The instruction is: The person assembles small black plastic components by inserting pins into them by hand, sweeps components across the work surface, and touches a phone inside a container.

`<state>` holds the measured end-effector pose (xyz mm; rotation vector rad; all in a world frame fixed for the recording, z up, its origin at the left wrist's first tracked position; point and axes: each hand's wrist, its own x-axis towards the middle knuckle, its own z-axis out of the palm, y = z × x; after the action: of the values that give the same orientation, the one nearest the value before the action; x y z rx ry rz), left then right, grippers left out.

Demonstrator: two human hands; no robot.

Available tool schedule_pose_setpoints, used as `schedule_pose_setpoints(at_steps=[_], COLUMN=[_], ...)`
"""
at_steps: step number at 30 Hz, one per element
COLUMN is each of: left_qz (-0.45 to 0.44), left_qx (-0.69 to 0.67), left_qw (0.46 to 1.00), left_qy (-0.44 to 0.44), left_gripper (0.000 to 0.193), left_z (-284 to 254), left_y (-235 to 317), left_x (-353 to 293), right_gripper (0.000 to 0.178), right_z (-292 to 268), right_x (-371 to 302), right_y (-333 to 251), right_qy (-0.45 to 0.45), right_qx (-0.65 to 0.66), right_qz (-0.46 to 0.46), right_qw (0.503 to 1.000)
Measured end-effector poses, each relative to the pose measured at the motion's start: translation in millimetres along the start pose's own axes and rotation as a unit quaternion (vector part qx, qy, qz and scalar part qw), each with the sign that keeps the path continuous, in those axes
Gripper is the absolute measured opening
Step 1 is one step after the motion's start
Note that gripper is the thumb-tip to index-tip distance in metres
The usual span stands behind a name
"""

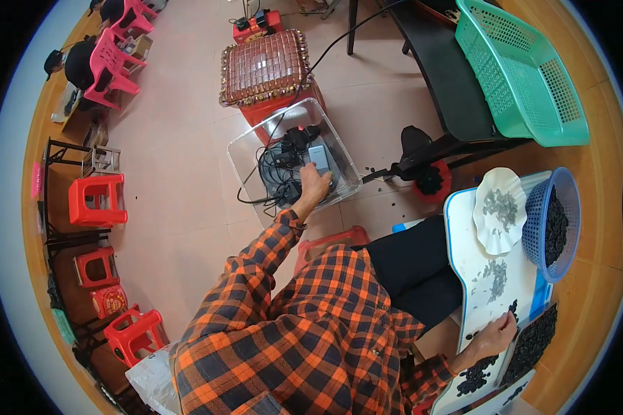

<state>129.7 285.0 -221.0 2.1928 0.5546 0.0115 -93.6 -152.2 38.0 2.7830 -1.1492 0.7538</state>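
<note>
My left hand (315,185) reaches into a clear plastic bin (353,181), its fingers and thumb closed around the lower end of a small grey-blue box-shaped device (319,158). Black cables and adapters (278,160) lie tangled beside that device. Over a white table (472,304), my right hand (495,339) has its fingertips pinched together next to a few small black pieces; whether one is between them is hard to make out. Near its wrist lies a pile of black pieces (474,377). A tray of black pieces (531,346) stands just right of the hand.
Farther along the white table are loose grey flakes (495,279), a white scalloped dish (488,232) and a blue basket (533,228). A green basket (502,97) rests on a dark bench (457,90). A cushioned red stool (264,66) stands behind the bin; red stools (98,200) line the left.
</note>
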Motion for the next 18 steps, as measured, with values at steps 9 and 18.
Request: schedule_pose_setpoints(at_steps=[9,18], left_qz=[-0.035,-0.021], left_qx=[0.063,0.067], left_qw=[0.997,0.998], left_qy=[0.003,-0.004], left_gripper=[0.066,0.065], left_z=[3.9,11.8], left_y=[5.8,-4.8], left_x=[-1.7,-3.3], right_gripper=[0.016,0.008], right_z=[-12.5,49.8], right_x=[-37.6,-86.9], right_y=[-83.7,-146.2], right_qy=[-0.108,-0.404], right_qx=[0.290,0.382], right_qz=[-0.064,-0.222], right_qw=[0.949,0.801])
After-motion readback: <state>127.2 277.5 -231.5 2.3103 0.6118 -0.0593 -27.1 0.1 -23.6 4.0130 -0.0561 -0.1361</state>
